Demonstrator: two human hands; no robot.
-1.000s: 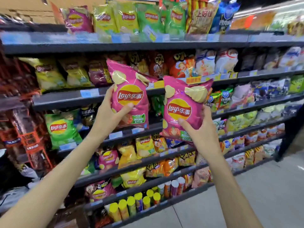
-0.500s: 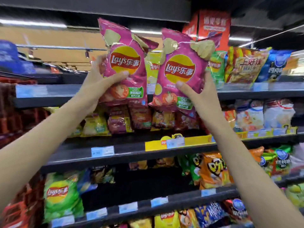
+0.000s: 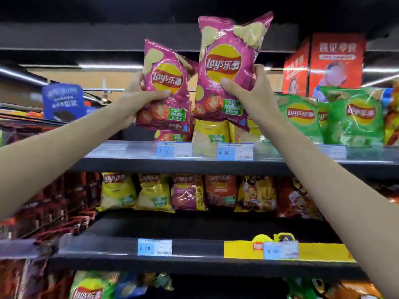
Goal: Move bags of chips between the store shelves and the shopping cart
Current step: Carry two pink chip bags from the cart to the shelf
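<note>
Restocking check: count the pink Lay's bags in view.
3: one in the left hand, one in the right hand, a third partly hidden on the top shelf behind them. More may be hidden.

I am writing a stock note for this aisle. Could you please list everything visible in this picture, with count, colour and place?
held chip bags: 2, pink; left one lower, right one higher, both above the top shelf.
yellow chip bags: at least 2, top shelf, behind the held bags.
green chip bags: at least 2, top shelf, right.
orange box: 1, top shelf, right rear.
price tags: several, blue and white, on shelf edges.
middle-shelf chip bags: a row, yellow, purple, orange.
blue sign: 1, far left.
left hand: grips the lower pink bag.
right hand: grips the higher pink bag.
</note>
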